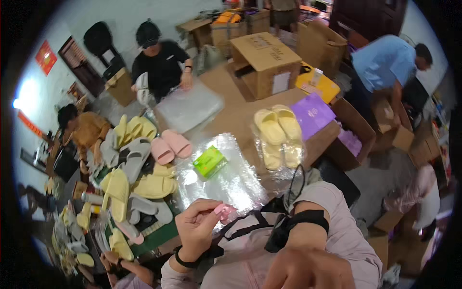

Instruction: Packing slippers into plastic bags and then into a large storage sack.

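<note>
Close to my body, my left hand [196, 228] pinches a small, shiny pink piece [224, 212] between thumb and fingers; its exact kind is not clear. My right hand [308, 270] is raised near the lower edge, its back toward me and its fingertips out of sight. Just beyond the left hand, clear plastic bags [236, 166] lie flat on the table, with a green tissue pack [209, 161] on top. A pair of pink slippers [171, 146] rests beside them. To the right are yellow slippers [278, 126], partly in clear plastic.
Yellow and grey slippers [137, 159] pile up on the left. A purple bag [313, 111] and an open carton [267, 65] occupy the table's right and far side. Across it, a person in black [161, 67] handles a plastic stack [190, 106]. Another person [385, 62] bends over boxes.
</note>
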{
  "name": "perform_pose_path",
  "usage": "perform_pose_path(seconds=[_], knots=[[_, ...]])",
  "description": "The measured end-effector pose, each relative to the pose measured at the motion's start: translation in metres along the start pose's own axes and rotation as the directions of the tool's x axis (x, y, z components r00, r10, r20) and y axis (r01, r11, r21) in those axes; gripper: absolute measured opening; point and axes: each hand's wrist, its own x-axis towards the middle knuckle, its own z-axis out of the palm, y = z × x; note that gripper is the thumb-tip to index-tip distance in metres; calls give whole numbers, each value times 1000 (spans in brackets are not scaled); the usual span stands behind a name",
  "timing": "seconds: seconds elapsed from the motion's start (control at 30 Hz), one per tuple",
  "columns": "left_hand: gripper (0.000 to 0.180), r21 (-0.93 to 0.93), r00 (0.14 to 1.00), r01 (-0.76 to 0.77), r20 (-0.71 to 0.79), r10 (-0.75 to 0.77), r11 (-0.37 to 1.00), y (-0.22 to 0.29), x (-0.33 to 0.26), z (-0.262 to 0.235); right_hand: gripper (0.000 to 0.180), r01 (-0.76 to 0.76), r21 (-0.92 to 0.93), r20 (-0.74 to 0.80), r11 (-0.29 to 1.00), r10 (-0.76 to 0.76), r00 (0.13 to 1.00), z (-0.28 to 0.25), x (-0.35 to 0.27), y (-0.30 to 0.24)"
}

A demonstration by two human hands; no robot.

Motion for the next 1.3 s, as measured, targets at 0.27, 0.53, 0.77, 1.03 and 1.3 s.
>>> perform_pose_path(seconds=[0.27,0.53,0.77,1.03,1.3], knots=[[13,-73,978,-115,-182,100,991,5,-8,27,14,-55,87,540,995,-1,842,-30,-4,3],[17,34,911,-309,-275,306,951,19,-12,31,24,-259,-415,13,872,291,957,-82,-27,20],[15,59,903,-302,-303,305,952,7,-3,35,16,-752,-476,-338,456,695,635,-98,-39,44],[7,-170,971,-173,-194,140,970,40,-23,52,5,-697,-318,-159,643,688,708,-84,-32,19],[13,-444,716,-361,431,549,820,90,-41,66,12,-247,-155,198,957,275,941,-34,-1,-13]])
